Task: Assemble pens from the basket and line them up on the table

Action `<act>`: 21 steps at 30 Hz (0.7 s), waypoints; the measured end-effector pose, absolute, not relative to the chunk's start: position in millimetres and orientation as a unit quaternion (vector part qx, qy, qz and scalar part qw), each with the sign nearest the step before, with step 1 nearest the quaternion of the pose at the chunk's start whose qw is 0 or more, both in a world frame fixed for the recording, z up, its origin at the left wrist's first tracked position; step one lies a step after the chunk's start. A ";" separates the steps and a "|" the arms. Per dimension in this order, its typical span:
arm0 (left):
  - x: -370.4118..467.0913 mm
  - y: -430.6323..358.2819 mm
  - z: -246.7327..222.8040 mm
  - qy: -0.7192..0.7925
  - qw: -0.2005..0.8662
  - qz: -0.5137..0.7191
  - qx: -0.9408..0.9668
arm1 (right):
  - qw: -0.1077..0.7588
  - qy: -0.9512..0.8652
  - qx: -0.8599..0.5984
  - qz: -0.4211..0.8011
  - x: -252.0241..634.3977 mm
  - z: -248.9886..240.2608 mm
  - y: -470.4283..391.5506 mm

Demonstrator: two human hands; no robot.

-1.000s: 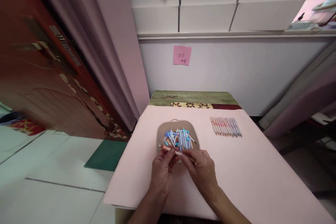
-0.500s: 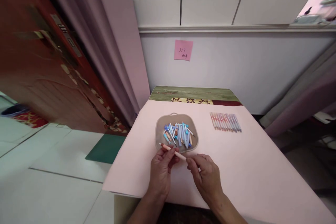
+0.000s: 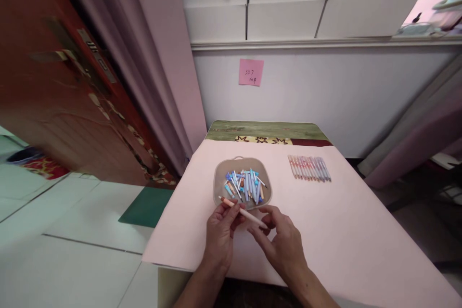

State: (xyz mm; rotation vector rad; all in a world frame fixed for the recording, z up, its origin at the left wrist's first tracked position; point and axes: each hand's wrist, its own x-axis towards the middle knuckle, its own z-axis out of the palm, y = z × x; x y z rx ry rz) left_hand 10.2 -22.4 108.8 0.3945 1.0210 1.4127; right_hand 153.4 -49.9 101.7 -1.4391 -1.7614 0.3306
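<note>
Left hand [image 3: 219,234] pinches the pen [image 3: 250,216]; right hand [image 3: 285,239], half-open, surrounds its four-o'clock tip. A slack pinch could drop it.

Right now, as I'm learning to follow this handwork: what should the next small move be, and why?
I'd probably close the right hand lightly on the tapered end of the pen. The left hand grips it toward the other end, while the right thumb and index finger stand parted near the taper, so a gentle pinch should steady it.
</note>
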 end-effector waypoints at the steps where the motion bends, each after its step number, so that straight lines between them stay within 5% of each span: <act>1: 10.2 -22.1 108.3 0.445 0.627 0.617 0.172 | 0.411 -0.698 -0.572 0.128 153.1 101.2 -50.2; 16: 11.3 -24.5 100.4 0.476 0.605 0.598 0.223 | 0.416 -0.710 -0.554 0.124 149.6 96.7 -51.6; 21: 9.9 -24.6 103.4 0.478 0.599 0.585 0.264 | 0.425 -0.617 -0.537 0.387 148.5 95.4 -51.9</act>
